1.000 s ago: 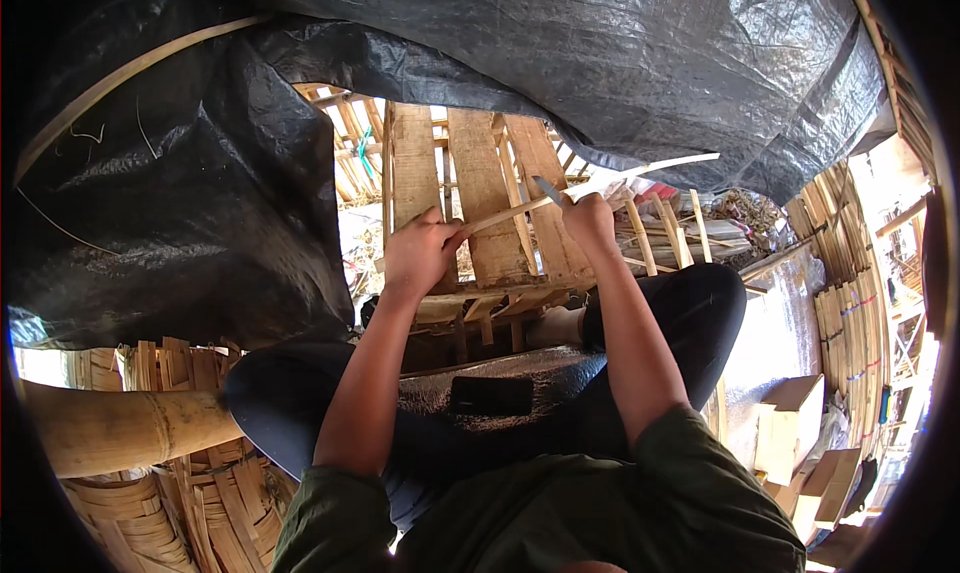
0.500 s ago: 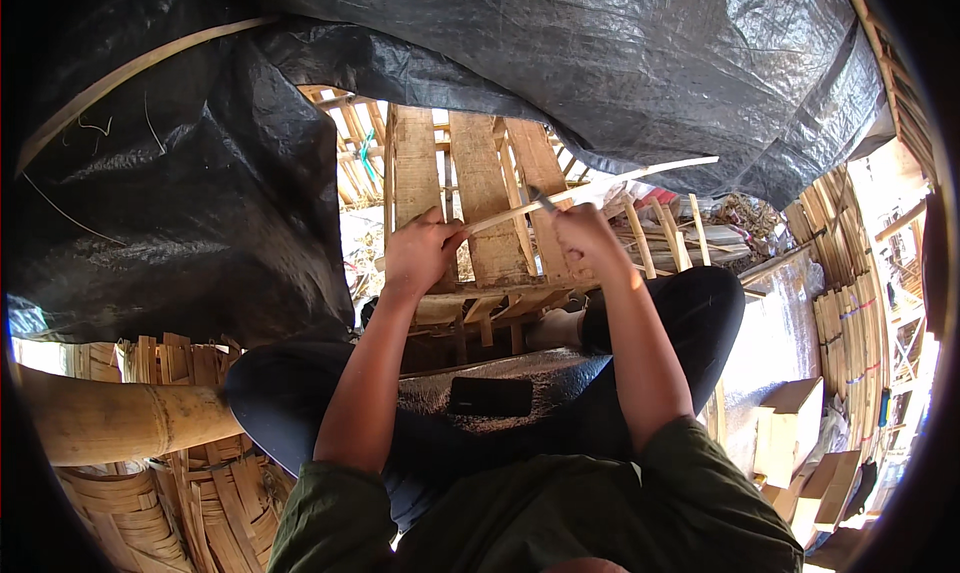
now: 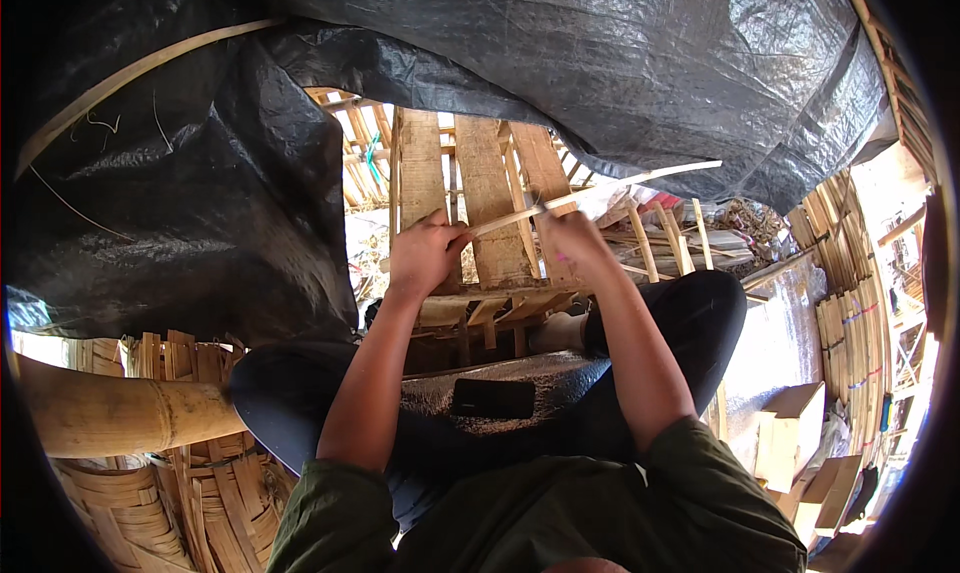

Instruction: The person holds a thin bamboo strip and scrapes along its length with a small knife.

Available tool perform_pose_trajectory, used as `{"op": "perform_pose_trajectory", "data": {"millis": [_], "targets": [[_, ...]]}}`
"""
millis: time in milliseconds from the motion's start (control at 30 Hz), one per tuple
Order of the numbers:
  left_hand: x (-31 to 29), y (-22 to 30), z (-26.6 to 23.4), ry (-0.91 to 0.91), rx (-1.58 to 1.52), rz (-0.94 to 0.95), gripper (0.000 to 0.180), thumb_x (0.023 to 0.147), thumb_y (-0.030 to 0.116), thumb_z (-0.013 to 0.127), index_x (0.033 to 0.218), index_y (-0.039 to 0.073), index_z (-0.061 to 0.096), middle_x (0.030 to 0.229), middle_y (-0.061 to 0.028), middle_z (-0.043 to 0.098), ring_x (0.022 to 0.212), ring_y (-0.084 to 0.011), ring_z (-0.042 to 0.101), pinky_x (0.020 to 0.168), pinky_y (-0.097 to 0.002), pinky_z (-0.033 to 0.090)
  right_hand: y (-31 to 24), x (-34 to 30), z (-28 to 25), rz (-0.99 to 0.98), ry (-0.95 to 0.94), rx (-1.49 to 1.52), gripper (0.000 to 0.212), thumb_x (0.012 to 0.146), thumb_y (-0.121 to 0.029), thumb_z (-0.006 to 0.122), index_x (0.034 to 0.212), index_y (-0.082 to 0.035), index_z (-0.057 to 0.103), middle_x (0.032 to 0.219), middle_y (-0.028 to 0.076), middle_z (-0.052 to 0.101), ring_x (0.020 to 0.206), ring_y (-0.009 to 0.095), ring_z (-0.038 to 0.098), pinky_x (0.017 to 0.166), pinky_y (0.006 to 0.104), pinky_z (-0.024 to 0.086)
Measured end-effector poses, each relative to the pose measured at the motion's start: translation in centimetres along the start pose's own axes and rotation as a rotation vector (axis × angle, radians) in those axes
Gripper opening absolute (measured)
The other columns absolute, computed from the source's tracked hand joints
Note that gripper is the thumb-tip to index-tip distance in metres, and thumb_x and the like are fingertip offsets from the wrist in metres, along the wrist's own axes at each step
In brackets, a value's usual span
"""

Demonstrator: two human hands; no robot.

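My left hand is closed around a long pale bamboo strip, thumb and fingers pinching it. The strip slants up to the far right, its tip over the black sheeting. My right hand, smeared by motion, is wrapped around the handle of a knife. Its dark blade lies against the strip to the right of my left hand; the handle is hidden in the fist. Both hands are above a wooden bench of rough planks in front of my bent legs.
Black plastic sheeting drapes across the far side and left. A black flat rectangular object lies between my legs. A thick bamboo pole is at left, a cardboard box at right. Bundled bamboo strips stand along the right side.
My right hand with the knife has shifted slightly left and down along the strip and is more blurred. My left hand keeps its hold. The whole view has shifted slightly.
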State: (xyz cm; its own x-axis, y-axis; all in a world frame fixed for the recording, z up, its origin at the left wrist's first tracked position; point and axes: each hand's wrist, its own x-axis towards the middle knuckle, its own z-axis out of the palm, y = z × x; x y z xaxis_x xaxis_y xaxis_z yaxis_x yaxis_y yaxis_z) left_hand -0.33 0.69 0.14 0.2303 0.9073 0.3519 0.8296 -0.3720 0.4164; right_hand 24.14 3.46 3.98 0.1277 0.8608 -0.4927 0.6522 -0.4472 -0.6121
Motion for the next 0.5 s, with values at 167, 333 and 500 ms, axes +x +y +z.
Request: {"op": "perform_pose_trajectory", "data": {"millis": [167,333,500], "targets": [[0.3,-0.1,0.3,0.056,-0.014,0.056,0.021,0.090,0.032,0.070,0.095,0.014,0.077,0.081,-0.0075,0.061,0.075,-0.0295,0.067,0.066,-0.0419,0.053,-0.2,0.0,0.8,-0.076,0.184,0.083,0.053,0.103,-0.037,0.043,0.089,0.010,0.064,0.062,0.017,0.064,0.051,0.023,0.063,0.049,0.0402,0.049],[0.2,0.2,0.1,-0.016,0.006,-0.015,0.020,0.089,0.034,0.070,0.093,0.016,0.078,0.087,-0.0054,0.064,0.081,-0.0266,0.069,0.069,-0.0395,0.056,-0.1,0.8,-0.9,-0.060,0.235,0.289,0.052,0.103,-0.036,0.042,0.099,0.012,0.062,0.076,0.022,0.068,0.062,0.026,0.068,0.056,0.0416,0.052],[0.0,-0.3,0.2,0.030,0.002,0.025,0.019,0.089,0.032,0.071,0.094,0.016,0.077,0.084,-0.0059,0.062,0.078,-0.0273,0.068,0.067,-0.0400,0.054,-0.9,-0.1,2.7,-0.063,0.034,0.043,0.039,0.103,-0.026,0.042,0.101,0.009,0.060,0.072,0.015,0.065,0.059,0.020,0.063,0.055,0.0365,0.049]]}}
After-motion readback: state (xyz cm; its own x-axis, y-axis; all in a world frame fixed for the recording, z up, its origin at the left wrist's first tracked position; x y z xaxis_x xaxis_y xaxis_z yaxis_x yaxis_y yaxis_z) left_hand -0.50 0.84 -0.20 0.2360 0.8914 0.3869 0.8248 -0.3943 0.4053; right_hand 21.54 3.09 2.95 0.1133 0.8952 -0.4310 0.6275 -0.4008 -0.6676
